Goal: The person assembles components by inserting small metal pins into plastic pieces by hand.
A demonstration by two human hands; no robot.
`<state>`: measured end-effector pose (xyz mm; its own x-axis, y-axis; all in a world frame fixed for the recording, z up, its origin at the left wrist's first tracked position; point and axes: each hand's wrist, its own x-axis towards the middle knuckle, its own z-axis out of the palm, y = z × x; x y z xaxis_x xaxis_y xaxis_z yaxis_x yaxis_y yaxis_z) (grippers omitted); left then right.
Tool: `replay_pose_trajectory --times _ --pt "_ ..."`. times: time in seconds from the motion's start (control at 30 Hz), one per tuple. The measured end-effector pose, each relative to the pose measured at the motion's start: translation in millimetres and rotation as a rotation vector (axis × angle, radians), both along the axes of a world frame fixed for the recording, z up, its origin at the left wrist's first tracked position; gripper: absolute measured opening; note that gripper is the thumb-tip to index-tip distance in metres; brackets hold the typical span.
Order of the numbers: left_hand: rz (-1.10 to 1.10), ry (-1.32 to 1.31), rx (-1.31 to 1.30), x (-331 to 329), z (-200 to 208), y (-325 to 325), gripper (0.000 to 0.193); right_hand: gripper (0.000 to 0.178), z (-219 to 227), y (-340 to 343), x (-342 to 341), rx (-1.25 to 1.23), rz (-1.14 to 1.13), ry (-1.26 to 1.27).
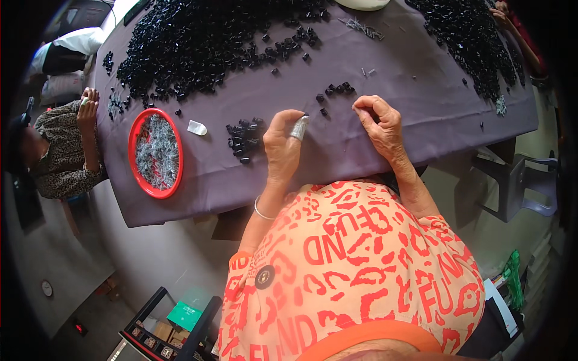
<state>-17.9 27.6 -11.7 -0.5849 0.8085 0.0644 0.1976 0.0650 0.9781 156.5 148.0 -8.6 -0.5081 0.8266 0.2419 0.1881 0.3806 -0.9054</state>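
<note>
Nearest the body, the counter (361, 150), draped in a purple cloth, ends in an edge that runs just below both wrists, with bare floor beneath it. The left hand (282, 141) rests on the cloth close to that edge, its fingers (299, 127) curled narrow, one tip wrapped in a silvery cover; whether it pinches a small part I cannot tell. Just to its left lies a small cluster of black parts (242, 141), almost touching the hand. The right hand (380, 126) sits apart from the left, its fingers bent tight with the tips pressed together on the cloth; what they hold is too small to see. Between and just beyond the two hands lies a short row of black parts (337, 90), with open cloth around it.

Further left, a red tray (133, 129) of grey metal bits lies near the counter's left edge, a small white piece (197, 127) beside it. Beyond, a large heap of black parts (198, 42) fills the far left, and a second heap (469, 36) the far right corner. Another person (60, 150) sits at the left edge.
</note>
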Motion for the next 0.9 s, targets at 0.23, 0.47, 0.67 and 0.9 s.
replay_pose_trajectory --times 0.23,0.47,0.67,0.9 --pt "-0.002 -0.563 0.091 1.8 16.1 -7.8 0.024 0.010 -4.9 0.3 0.2 0.014 -0.021 0.001" --pt "-0.084 -0.704 0.130 5.8 18.9 -13.1 0.027 0.017 -6.8 -3.2 -0.7 -0.089 -0.080 0.063" --pt "-0.069 0.060 0.031 10.5 11.7 -12.3 0.020 0.014 -10.3 -3.4 -0.1 -0.068 -0.088 0.070" --pt "-0.016 -0.462 -0.192 11.3 28.0 -9.7 0.013 0.010 -5.6 -3.1 1.5 0.059 -0.037 0.001"
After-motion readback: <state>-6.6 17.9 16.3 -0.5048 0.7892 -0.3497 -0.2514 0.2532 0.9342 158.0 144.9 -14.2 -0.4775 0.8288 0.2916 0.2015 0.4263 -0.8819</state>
